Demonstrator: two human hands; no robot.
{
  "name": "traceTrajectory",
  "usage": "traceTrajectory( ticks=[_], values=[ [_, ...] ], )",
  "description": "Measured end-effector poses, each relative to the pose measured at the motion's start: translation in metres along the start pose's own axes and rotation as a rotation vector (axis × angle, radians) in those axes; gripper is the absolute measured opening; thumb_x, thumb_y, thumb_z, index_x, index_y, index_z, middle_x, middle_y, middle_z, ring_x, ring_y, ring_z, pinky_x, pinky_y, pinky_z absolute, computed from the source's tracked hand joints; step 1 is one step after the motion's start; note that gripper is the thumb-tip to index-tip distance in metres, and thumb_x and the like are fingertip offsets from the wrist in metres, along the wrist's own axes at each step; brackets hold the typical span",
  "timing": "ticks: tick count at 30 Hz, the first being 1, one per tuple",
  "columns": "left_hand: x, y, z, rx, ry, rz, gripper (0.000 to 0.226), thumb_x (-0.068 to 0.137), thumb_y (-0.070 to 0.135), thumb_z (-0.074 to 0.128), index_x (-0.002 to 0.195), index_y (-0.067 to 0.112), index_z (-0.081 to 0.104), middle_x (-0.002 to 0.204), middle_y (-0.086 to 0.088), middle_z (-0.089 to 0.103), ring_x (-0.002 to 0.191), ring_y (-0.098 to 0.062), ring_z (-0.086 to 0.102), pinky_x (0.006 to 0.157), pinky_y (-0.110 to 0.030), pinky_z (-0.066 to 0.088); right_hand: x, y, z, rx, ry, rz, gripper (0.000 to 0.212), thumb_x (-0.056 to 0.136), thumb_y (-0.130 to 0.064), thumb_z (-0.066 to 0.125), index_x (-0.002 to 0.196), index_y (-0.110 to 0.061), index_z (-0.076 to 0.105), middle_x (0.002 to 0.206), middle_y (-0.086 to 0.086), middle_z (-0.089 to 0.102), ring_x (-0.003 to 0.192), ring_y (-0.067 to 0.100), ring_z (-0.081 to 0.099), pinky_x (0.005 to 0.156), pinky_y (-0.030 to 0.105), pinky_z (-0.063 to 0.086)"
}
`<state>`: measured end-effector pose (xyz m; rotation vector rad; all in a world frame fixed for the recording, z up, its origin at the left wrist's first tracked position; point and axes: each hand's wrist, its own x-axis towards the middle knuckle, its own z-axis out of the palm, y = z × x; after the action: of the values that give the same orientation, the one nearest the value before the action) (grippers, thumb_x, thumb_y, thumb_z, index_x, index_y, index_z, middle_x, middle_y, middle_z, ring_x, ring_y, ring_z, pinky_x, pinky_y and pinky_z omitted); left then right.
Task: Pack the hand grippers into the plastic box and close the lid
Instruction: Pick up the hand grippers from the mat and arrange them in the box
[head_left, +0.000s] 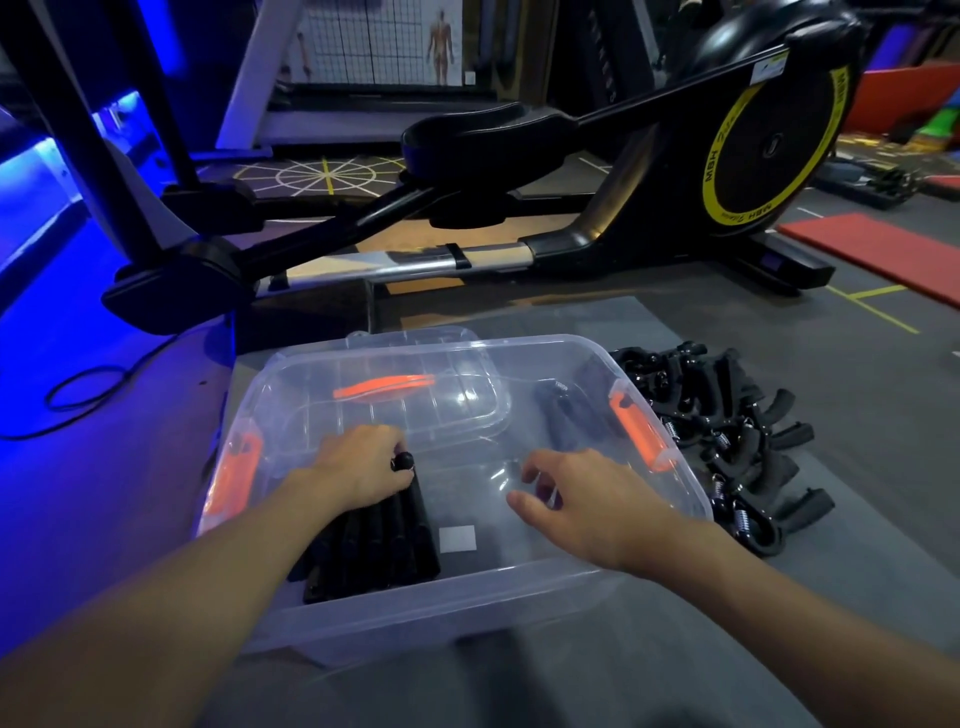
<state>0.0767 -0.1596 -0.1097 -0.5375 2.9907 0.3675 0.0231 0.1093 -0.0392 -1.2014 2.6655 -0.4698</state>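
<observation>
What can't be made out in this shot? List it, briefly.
- Head view: left hand covers the packed grippers; count and its hold hidden.
- Head view: box wall and orange latch hide part of the loose pile.
- Head view: lid blurred through clear plastic; where it rests unclear.

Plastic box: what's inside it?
A row of black hand grippers at its near-left, one more gripper far right. The left hand covers the row's far ends; the right hand hovers empty.
</observation>
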Motion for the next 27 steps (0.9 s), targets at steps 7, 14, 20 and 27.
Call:
traceTrajectory(
  ticks=[7,14,20,27],
  values=[
    [0.001,0.075,-0.048,-0.051,0.181,0.222,0.025,0.085,0.030,0.059,0.108,0.023,0.065,0.119,0.000,0.063,0.113,-0.023,0.057,0.097,-0.042,0.044,-0.004,0.010,-0.013,0.065,0.165,-0.012,0.023,0.092,-0.043,0.049,0.089,-0.023,0.060,0.076,-0.009,0.063,0.077,0.018,0.060,0.070,0.035,0.050],
    [0.002,0.186,-0.063,-0.170,0.194,0.488,0.033,0.084,0.037,0.047,0.107,0.023,0.066,0.112,0.000,0.064,0.106,-0.022,0.059,0.092,-0.045,0.048,-0.025,0.095,-0.046,0.329,0.638,0.276,0.012,0.091,-0.024,0.054,0.084,-0.019,0.062,0.070,-0.004,0.064,0.065,0.018,0.059,0.062,0.033,0.047],
    [0.007,0.259,-0.029,0.056,0.170,0.516,0.038,0.090,0.048,0.046,0.112,0.022,0.061,0.116,-0.002,0.053,0.116,-0.024,0.049,0.097,-0.037,0.041,-0.067,0.200,-0.010,0.466,0.588,0.698,0.005,0.088,-0.017,0.059,0.083,-0.018,0.059,0.073,-0.004,0.064,0.066,0.014,0.057,0.054,0.025,0.038],
    [0.012,0.259,-0.019,0.091,0.197,0.544,0.056,0.084,0.057,0.031,0.107,0.020,0.066,0.106,0.001,0.059,0.110,-0.018,0.050,0.103,-0.031,0.034,-0.079,0.268,0.049,0.515,0.423,0.808,0.062,0.068,-0.039,0.083,0.120,-0.016,0.059,0.115,0.004,0.065,0.111,0.030,0.055,0.095,0.043,0.046]
  ],
)
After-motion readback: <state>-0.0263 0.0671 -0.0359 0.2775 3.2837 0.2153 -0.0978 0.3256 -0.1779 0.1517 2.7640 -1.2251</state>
